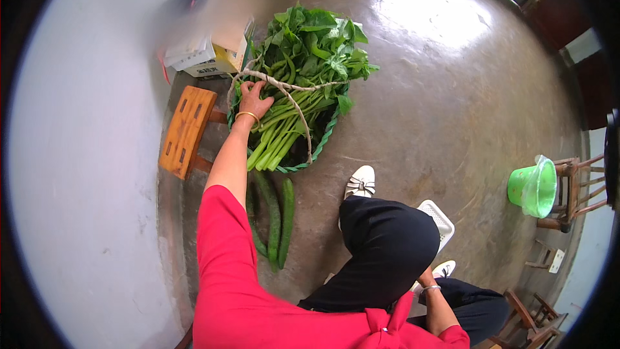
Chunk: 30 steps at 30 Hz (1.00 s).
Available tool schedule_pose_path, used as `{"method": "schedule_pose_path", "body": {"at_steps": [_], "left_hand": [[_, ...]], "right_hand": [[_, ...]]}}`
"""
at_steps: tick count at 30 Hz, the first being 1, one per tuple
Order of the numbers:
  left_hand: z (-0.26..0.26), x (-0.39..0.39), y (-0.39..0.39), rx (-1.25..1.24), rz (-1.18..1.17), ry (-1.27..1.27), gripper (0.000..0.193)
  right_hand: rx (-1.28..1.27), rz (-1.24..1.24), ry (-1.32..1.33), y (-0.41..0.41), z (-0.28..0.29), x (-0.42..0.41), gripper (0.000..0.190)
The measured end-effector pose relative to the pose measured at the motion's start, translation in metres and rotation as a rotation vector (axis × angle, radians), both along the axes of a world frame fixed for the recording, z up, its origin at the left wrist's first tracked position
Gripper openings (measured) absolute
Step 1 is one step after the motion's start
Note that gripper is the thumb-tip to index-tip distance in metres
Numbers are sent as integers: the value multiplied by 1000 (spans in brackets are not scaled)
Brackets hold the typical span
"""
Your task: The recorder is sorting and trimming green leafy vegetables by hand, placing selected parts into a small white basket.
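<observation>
My left hand (255, 101) reaches into a green woven basket (325, 141) at its left side, beneath the wrapped handle (286, 88). Its thumb is spread from the fingers, and nothing shows between them. Around the hand lie long-stemmed leafy greens (278, 143), their leaves heaped at the far end. Several green peppers (289, 69) show among the leaves. On the floor nearer to me lie three long cucumbers (272, 218), side by side. My right hand (426, 277) is low beside my knee, its fingers mostly hidden by the trouser leg.
Left of the basket stands a small wooden stool (186, 131), with a cardboard box (227, 55) beyond it. A white perforated plastic basket (440, 223) is partly behind my knee. At the right are a lined green bin (530, 186) and a wooden chair (574, 194). A wall (92, 155) runs along the left.
</observation>
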<state>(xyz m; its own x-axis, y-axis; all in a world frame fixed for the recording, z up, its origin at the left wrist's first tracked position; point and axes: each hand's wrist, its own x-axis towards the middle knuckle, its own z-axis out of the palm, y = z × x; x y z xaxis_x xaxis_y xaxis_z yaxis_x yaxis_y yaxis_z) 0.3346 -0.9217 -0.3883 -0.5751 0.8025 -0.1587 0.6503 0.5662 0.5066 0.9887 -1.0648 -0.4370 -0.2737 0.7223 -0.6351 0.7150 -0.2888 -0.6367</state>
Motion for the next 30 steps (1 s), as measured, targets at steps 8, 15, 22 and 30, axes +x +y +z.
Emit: {"method": "schedule_pose_path", "body": {"at_steps": [8, 15, 22, 30], "left_hand": [[22, 33, -9, 102, -44, 121, 69], [118, 56, -22, 848, -52, 248, 13], [191, 60, 85, 448, -191, 149, 102], [96, -34, 190, -204, 37, -40, 137]], "right_hand": [[6, -11, 1, 8, -1, 8, 21], [-133, -90, -44, 20, -7, -2, 17], [-480, -451, 590, 145, -17, -61, 9], [-258, -87, 579, 290, 42, -253, 48]]}}
